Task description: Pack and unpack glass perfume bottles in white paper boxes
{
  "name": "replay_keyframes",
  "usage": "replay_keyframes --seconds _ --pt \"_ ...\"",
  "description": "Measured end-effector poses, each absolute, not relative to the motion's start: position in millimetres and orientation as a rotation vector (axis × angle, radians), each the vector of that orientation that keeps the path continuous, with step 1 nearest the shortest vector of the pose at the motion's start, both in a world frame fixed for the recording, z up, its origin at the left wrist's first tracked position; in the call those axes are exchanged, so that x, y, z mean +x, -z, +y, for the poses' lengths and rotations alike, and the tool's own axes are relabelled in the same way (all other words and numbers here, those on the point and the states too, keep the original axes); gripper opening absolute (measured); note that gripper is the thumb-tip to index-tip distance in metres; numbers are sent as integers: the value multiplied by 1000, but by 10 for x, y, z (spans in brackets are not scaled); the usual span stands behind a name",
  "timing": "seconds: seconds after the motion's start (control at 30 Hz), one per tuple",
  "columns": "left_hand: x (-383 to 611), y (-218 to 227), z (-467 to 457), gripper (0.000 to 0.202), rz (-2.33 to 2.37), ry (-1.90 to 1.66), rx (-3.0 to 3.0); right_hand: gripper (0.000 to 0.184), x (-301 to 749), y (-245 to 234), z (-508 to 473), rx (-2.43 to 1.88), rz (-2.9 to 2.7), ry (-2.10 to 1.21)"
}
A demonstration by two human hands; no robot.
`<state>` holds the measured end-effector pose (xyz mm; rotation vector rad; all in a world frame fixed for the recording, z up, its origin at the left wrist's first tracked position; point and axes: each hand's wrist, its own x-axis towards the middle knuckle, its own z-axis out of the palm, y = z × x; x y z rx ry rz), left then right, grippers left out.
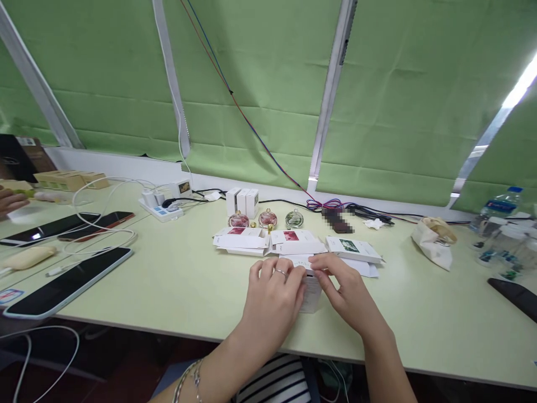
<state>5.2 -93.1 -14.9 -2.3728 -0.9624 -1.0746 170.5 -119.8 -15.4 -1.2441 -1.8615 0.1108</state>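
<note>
A small white carton (311,296) stands near the table's front edge, between my two hands. My left hand (274,291) grips it from the left, fingers bent over the top and a ring on one finger. From the right, my right hand (344,288) pinches the carton's upper flap with thumb and forefinger. Much of the carton is hidden by my fingers. Just beyond lie flattened white boxes with a dark pink picture (291,235), a red picture (238,230) and a green picture (349,245). Behind them are two pinkish round glass bottles (267,218) and a green one (294,219).
White boxes (251,204) stand behind the bottles. Phones (71,282), a power strip (161,210) and white cables occupy the left side, where another person's hand (7,202) shows. To the right are a cloth pouch (434,243), clear containers (505,246) and a water bottle (501,205).
</note>
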Motion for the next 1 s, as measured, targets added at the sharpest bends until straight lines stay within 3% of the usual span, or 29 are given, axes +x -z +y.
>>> replay_keyframes --seconds 0.67,0.8,1.0 --pt "10 172 -788 16 -826 1074 -2671 19 1736 138 -1220 -1242 -1891 -182" --pt "-109 159 -731 11 -813 1264 -2766 18 1725 133 -1220 -1250 -1891 -164" --pt "-258 298 -647 20 -873 1463 -2814 18 1712 123 -1220 -1255 -1896 -169"
